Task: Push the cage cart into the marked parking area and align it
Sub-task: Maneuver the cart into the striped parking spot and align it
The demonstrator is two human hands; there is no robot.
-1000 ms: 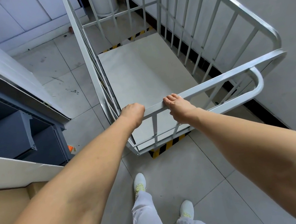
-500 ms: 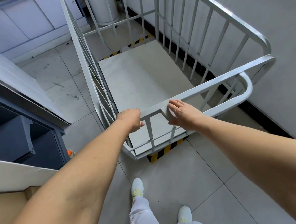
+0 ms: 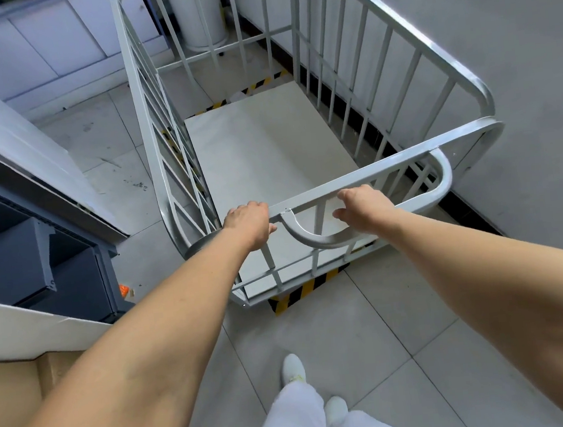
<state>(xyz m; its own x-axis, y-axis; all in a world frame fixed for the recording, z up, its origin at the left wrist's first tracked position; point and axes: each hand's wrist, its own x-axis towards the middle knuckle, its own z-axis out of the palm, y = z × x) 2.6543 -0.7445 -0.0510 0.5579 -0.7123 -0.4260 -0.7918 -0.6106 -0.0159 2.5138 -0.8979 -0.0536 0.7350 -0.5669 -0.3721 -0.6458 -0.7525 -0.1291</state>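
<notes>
The cage cart [image 3: 299, 56] is a silver barred cage with a pale floor board, standing against the right wall. Black-and-yellow floor tape [image 3: 301, 292] shows under its near end, with more tape [image 3: 256, 86] at the far end and along the left side behind the bars. My left hand [image 3: 250, 221] grips the near top rail [image 3: 406, 163] at its left corner. My right hand [image 3: 363, 205] curls over the same rail, above a curved handle [image 3: 313, 239]. Both arms are stretched out.
A white wall [image 3: 519, 87] with a black skirting runs close along the cart's right side. A dark grey metal rack [image 3: 36, 257] and a cardboard box [image 3: 8, 387] stand at the left. A white cylinder [image 3: 200, 14] is behind the cart. My white shoes [image 3: 293, 368] are on grey tiles.
My right hand has slid a little to the right along the rail and curled over it. The curved handle between my hands has come into sight. The cart has shifted slightly.
</notes>
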